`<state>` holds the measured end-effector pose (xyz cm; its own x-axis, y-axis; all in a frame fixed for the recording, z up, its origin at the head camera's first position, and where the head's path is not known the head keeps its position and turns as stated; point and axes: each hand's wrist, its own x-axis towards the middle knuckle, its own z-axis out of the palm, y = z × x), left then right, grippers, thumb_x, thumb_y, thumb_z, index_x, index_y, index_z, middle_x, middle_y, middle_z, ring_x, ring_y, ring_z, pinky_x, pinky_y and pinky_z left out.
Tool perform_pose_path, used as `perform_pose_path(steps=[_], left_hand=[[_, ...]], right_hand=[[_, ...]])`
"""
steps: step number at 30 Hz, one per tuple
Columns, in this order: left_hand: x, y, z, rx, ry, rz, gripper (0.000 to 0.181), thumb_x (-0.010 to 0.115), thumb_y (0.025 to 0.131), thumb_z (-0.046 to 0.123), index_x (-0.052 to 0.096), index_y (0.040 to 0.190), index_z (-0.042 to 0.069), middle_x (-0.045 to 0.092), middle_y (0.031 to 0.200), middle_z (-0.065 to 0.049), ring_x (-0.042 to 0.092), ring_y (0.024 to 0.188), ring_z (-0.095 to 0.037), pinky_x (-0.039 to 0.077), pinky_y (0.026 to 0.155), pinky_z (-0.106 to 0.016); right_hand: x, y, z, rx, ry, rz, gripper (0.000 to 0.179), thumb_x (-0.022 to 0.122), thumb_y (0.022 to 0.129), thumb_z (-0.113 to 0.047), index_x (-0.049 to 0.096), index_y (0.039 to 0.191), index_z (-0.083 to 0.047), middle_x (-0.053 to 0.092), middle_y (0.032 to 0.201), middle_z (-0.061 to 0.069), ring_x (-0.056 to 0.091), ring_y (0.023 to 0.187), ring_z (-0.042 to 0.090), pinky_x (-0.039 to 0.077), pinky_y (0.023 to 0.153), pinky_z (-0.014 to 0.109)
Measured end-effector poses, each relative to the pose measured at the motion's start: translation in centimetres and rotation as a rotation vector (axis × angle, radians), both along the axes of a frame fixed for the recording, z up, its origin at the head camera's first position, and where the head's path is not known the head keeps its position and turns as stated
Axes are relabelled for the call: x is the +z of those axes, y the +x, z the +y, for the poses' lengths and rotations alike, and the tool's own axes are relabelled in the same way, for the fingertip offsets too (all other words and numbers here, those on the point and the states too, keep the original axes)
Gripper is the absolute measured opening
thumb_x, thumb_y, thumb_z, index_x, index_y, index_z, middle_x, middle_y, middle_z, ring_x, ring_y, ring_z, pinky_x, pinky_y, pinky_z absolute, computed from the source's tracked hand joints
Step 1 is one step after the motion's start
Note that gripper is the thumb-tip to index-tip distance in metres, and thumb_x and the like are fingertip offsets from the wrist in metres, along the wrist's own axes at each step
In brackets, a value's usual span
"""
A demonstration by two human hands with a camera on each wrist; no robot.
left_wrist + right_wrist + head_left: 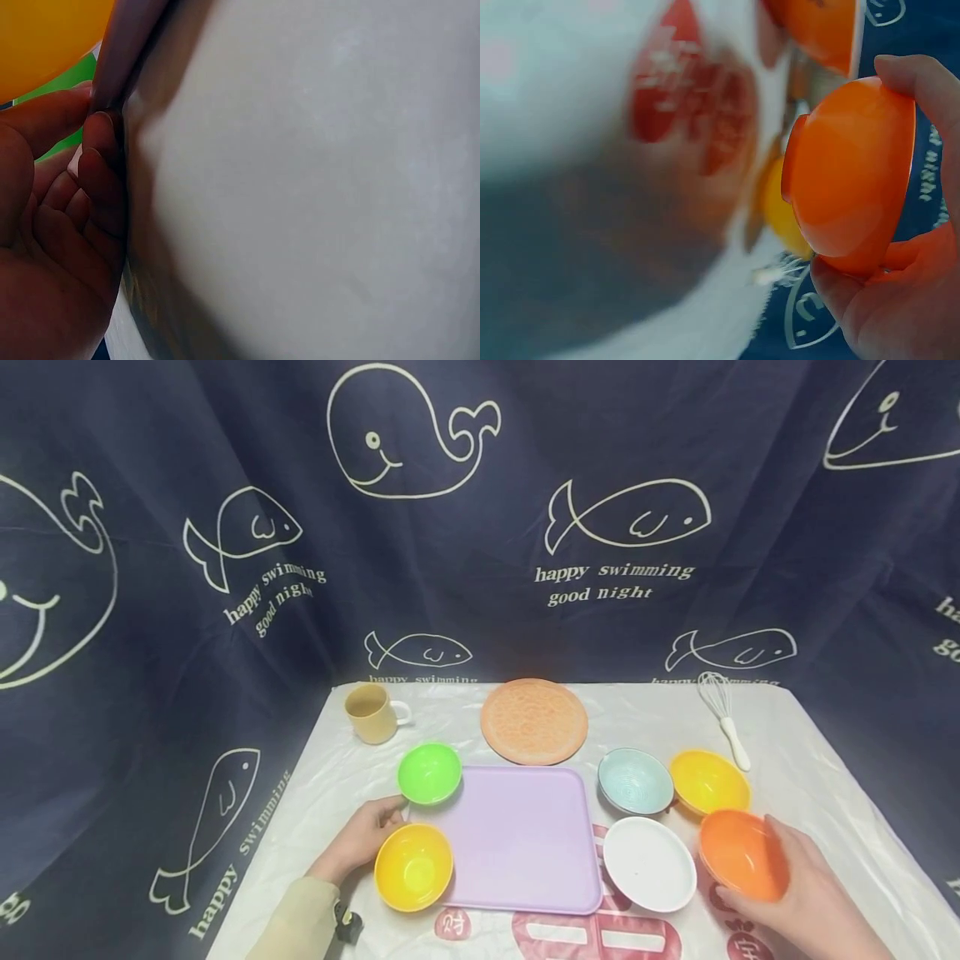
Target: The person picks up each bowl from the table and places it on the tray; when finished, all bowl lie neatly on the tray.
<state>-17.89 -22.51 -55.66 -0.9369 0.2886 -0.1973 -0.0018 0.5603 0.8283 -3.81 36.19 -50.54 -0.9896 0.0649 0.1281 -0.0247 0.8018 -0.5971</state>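
Observation:
My left hand (pixel 366 837) is at the left edge of a lilac tray (pixel 517 835), between a green bowl (pixel 430 773) and a yellow bowl (pixel 414 867). The left wrist view shows its thumb and fingers pinching the tray's rim (pixel 129 45). Both bowls overlap the tray's left side. On the right, my right hand (pixel 813 889) grips an orange bowl (pixel 742 855) by opposite sides of its rim. The right wrist view shows that bowl (pixel 847 176) tipped on its side in the picture, its foot apart from the table.
Right of the tray stand a white bowl (pixel 649 864), a light blue bowl (pixel 636 781) and another yellow bowl (pixel 709 782). A whisk (pixel 725 722) lies at the back right. Toward the back are a round orange-brown mat (pixel 534 721) and a tan mug (pixel 372 714).

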Motion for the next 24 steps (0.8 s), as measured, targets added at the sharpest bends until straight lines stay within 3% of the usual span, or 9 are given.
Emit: perform_pose_path(steps=[2, 5, 8, 10, 12, 14, 17, 19, 24], left_hand=[[0.1, 0.0, 0.0, 0.009, 0.003, 0.009, 0.044, 0.067, 0.101, 0.017, 0.062, 0.145, 0.011, 0.075, 0.111, -0.001, 0.061, 0.123, -0.03, 0.033, 0.117, -0.065], [0.2, 0.0, -0.1, 0.023, 0.002, 0.009, 0.043, 0.067, 0.101, 0.017, 0.063, 0.144, 0.012, 0.073, 0.124, -0.001, 0.057, 0.133, -0.035, 0.033, 0.117, -0.066], [0.4, 0.1, -0.3, 0.029, -0.004, 0.005, 0.044, 0.067, 0.101, 0.017, 0.063, 0.145, 0.013, 0.075, 0.116, -0.001, 0.06, 0.128, -0.032, 0.033, 0.117, -0.066], [0.3, 0.1, -0.5, 0.032, -0.007, 0.012, 0.044, 0.068, 0.101, 0.017, 0.063, 0.145, 0.013, 0.075, 0.117, -0.002, 0.06, 0.128, -0.031, 0.033, 0.117, -0.066], [0.3, 0.1, -0.6, 0.028, -0.012, 0.018, 0.045, 0.068, 0.101, 0.017, 0.063, 0.145, 0.013, 0.075, 0.105, -0.007, 0.062, 0.121, -0.031, 0.035, 0.117, -0.065], [0.1, 0.1, -0.8, 0.029, -0.013, 0.025, 0.045, 0.068, 0.101, 0.017, 0.063, 0.145, 0.013, 0.075, 0.111, -0.006, 0.062, 0.121, -0.032, 0.035, 0.116, -0.066], [0.0, 0.2, -0.7, 0.022, -0.015, 0.016, 0.046, 0.068, 0.1, 0.017, 0.062, 0.146, 0.013, 0.075, 0.109, -0.005, 0.062, 0.112, -0.026, 0.036, 0.116, -0.066], [-0.2, 0.2, -0.6, 0.019, -0.012, 0.022, 0.045, 0.068, 0.101, 0.017, 0.063, 0.145, 0.013, 0.072, 0.127, -0.004, 0.061, 0.116, -0.025, 0.035, 0.115, -0.067], [-0.5, 0.2, -0.5, 0.006, -0.021, 0.043, 0.044, 0.065, 0.101, 0.017, 0.063, 0.146, 0.015, 0.067, 0.138, -0.006, 0.061, 0.122, -0.03, 0.035, 0.116, -0.066]], right_hand=[[1.2, -0.6, -0.8, 0.004, 0.0, 0.003, 0.108, 0.102, 0.063, -0.041, 0.046, 0.146, 0.0, 0.056, 0.128, 0.019, 0.054, 0.106, 0.024, 0.05, 0.081, 0.029], [2.9, -1.8, -2.7, 0.01, 0.032, 0.018, 0.122, 0.101, 0.064, -0.041, 0.034, 0.154, 0.007, 0.046, 0.138, 0.03, 0.051, 0.114, 0.043, 0.053, 0.088, 0.058], [4.3, -3.7, -5.3, 0.065, 0.056, 0.067, 0.13, 0.1, 0.063, -0.043, 0.029, 0.156, 0.012, 0.041, 0.145, 0.035, 0.05, 0.119, 0.052, 0.047, 0.089, 0.076], [5.3, -5.2, -7.4, 0.11, 0.055, 0.064, 0.129, 0.099, 0.064, -0.045, 0.029, 0.156, 0.011, 0.041, 0.147, 0.035, 0.05, 0.122, 0.052, 0.045, 0.094, 0.077], [5.8, -6.8, -9.6, 0.163, 0.053, 0.063, 0.127, 0.098, 0.065, -0.047, 0.031, 0.156, 0.011, 0.042, 0.148, 0.033, 0.05, 0.125, 0.051, 0.047, 0.097, 0.075], [6.0, -8.4, -11.8, 0.208, 0.056, 0.042, 0.125, 0.097, 0.066, -0.046, 0.032, 0.155, 0.011, 0.042, 0.149, 0.032, 0.051, 0.127, 0.049, 0.047, 0.101, 0.072], [5.4, -10.7, -14.9, 0.287, 0.066, 0.056, 0.119, 0.097, 0.067, -0.044, 0.036, 0.153, 0.011, 0.046, 0.147, 0.029, 0.054, 0.126, 0.045, 0.05, 0.103, 0.066], [4.9, -11.9, -16.9, 0.328, 0.071, 0.054, 0.116, 0.096, 0.067, -0.041, 0.037, 0.152, 0.012, 0.048, 0.146, 0.028, 0.056, 0.125, 0.044, 0.051, 0.104, 0.062], [3.5, -14.4, -21.2, 0.381, 0.063, 0.029, 0.117, 0.096, 0.064, -0.039, 0.037, 0.15, 0.016, 0.049, 0.143, 0.027, 0.058, 0.122, 0.04, 0.052, 0.105, 0.056]])
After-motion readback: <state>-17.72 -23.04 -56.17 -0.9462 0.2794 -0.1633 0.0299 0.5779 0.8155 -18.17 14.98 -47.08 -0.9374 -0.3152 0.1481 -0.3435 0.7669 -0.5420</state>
